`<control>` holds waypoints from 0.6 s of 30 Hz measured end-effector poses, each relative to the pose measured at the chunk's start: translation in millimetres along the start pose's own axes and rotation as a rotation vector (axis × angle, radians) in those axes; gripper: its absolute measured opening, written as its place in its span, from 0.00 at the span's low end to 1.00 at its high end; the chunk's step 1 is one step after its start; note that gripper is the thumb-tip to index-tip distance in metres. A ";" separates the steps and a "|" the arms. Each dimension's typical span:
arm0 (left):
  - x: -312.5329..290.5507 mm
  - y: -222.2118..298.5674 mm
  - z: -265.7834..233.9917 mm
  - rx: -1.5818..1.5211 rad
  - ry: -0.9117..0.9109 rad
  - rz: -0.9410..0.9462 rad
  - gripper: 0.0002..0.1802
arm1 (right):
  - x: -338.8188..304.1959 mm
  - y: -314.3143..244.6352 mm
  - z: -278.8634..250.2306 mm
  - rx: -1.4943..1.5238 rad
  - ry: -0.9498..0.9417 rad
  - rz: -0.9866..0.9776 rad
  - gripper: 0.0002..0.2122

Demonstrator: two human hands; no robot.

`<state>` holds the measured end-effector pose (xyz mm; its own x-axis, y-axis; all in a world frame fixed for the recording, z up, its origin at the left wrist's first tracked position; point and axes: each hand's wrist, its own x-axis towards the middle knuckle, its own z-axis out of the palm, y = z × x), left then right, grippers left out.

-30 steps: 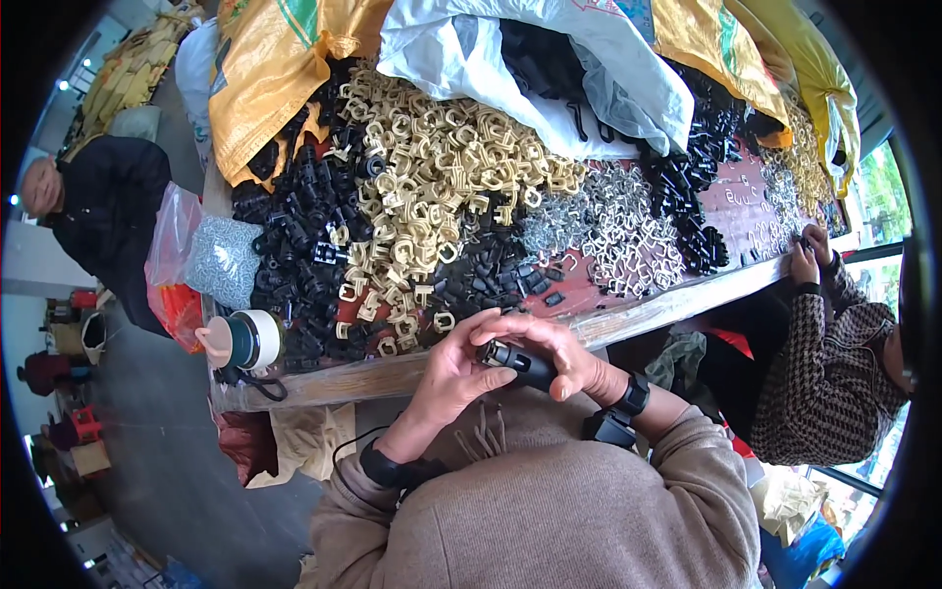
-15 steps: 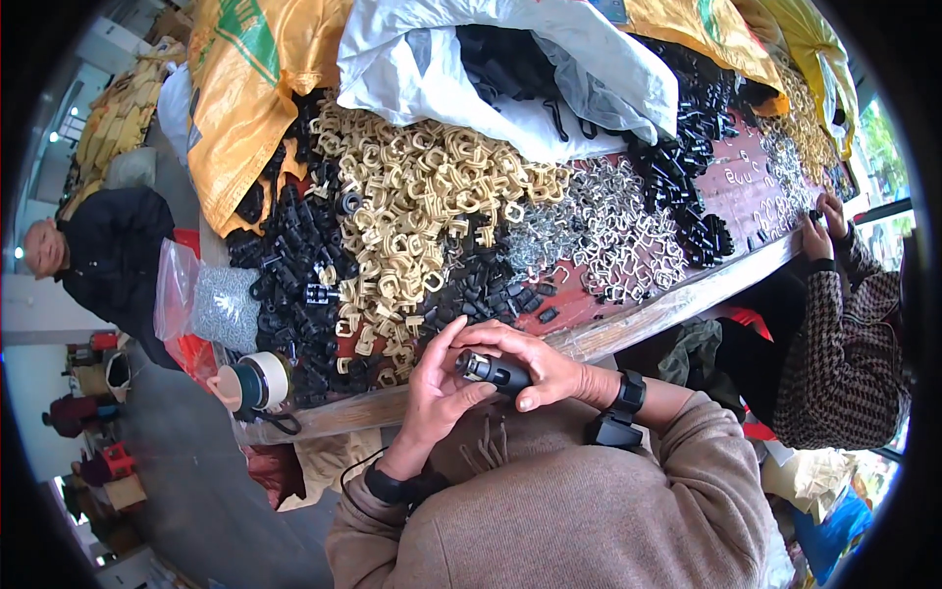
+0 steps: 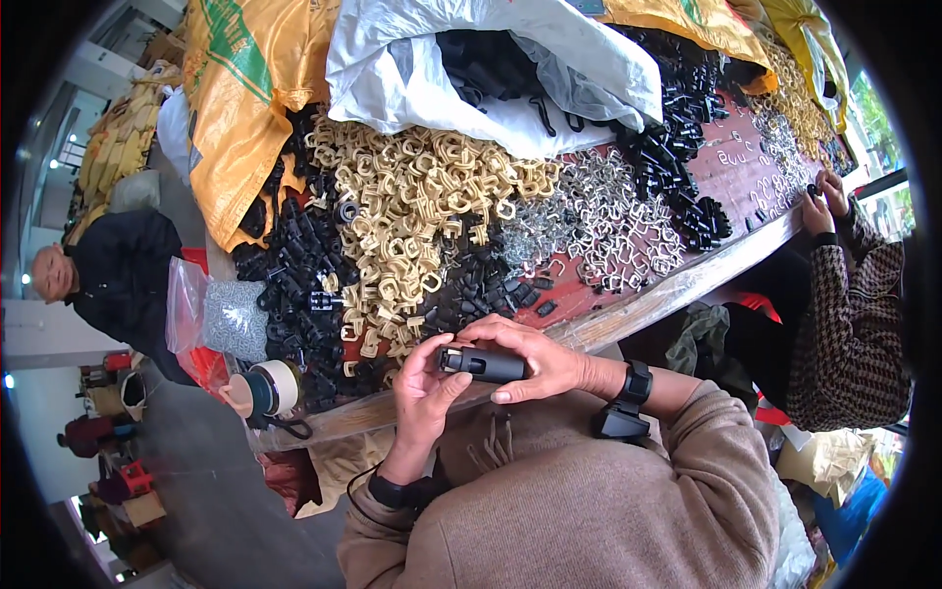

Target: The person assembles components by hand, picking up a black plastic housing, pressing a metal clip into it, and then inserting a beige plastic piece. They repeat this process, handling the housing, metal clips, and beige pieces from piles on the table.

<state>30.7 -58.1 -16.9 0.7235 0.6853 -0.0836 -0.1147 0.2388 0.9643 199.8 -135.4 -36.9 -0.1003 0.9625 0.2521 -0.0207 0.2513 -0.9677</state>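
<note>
Both hands are in front of the table's near edge, closed on one black cylindrical plastic part (image 3: 496, 365). It lies nearly level, with a slotted, notched end toward the left. My left hand (image 3: 422, 398) has thumb and fingers at that notched end. My right hand (image 3: 549, 361) wraps the other end, fingers over the top and thumb along the near side. Just beyond my hands are loose black plastic pieces (image 3: 476, 296) and a big heap of beige plastic clips (image 3: 417, 187).
Bent metal wire pieces (image 3: 628, 231) and black parts (image 3: 677, 147) heap farther right. A white sack (image 3: 392, 74) and an orange sack (image 3: 235, 147) stand behind. At left are a lidded cup (image 3: 275, 388) and a bag of small grey pieces (image 3: 235, 319). A co-worker's hands (image 3: 824, 201) work at right.
The black cylinder has turned and come more level, its notched end now tilted less upward. My left fingers have closed in around that end. The whole view has shifted slightly.
</note>
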 end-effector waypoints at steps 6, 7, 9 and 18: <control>-0.8 0.8 -1.1 0.027 0.019 -0.021 0.26 | 0.4 3.4 1.4 -0.062 0.020 -0.018 0.33; -0.5 1.2 -0.7 0.026 0.019 -0.023 0.26 | 0.4 4.1 1.3 -0.077 0.030 -0.027 0.33; -0.2 3.6 1.8 -0.006 0.018 -0.058 0.29 | 1.8 1.9 0.7 -0.138 0.054 -0.078 0.33; 2.7 1.5 12.5 -0.135 -0.093 -0.091 0.42 | 8.1 -12.1 -3.2 -0.102 -0.082 -0.203 0.34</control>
<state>41.0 -64.4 -12.6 0.7943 0.5914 -0.1391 -0.1320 0.3916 0.9106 202.5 -130.3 -23.1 -0.1845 0.8806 0.4365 0.0514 0.4521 -0.8905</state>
